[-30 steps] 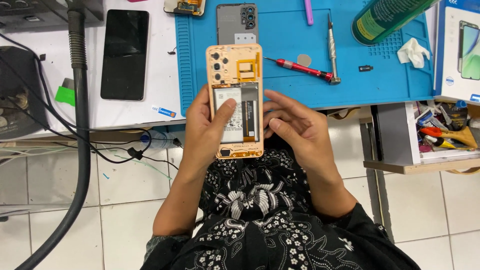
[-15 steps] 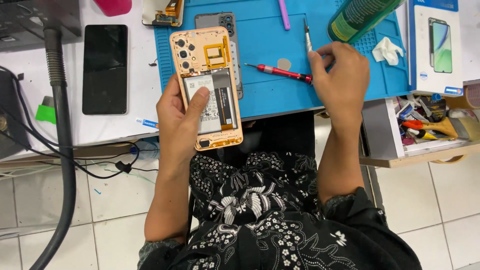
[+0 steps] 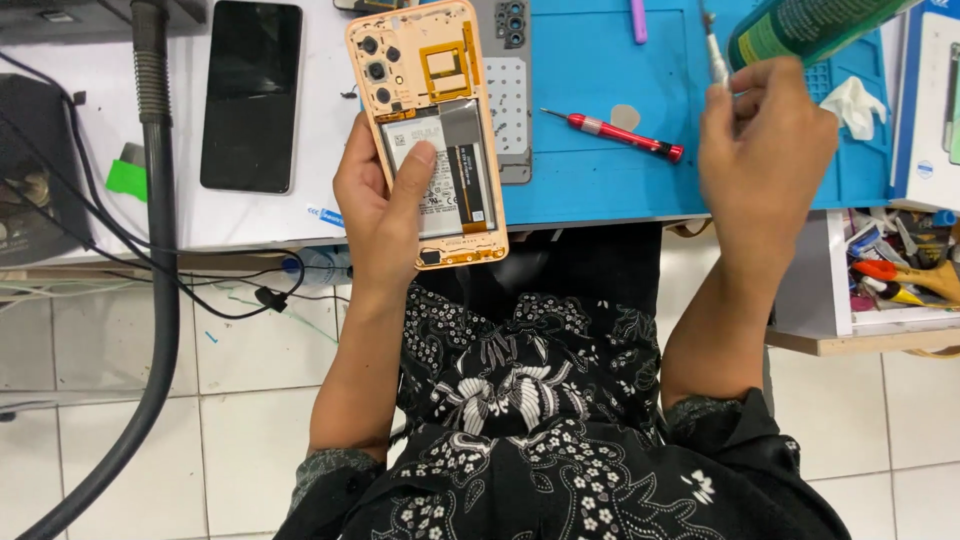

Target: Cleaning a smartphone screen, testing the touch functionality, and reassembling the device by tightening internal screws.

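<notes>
- Head view: left hand (image 3: pixel 385 205) grips an opened orange phone frame (image 3: pixel 430 130) from its left side, thumb lying across the exposed battery (image 3: pixel 440 180); frame held above the edge of the blue work mat (image 3: pixel 600 150).
- Right hand (image 3: pixel 765 140) closed around a thin metal tool (image 3: pixel 715 50), only its tip showing above the fingers, over the mat's right part.
- Red-handled screwdriver (image 3: pixel 615 133) lies on the mat between the hands, untouched.
- Grey back cover (image 3: pixel 515 110) partly under the frame.
- Black phone (image 3: pixel 250 95) lies on the white table, left.
- Green bottle (image 3: pixel 810 25) just beside the right hand.
</notes>
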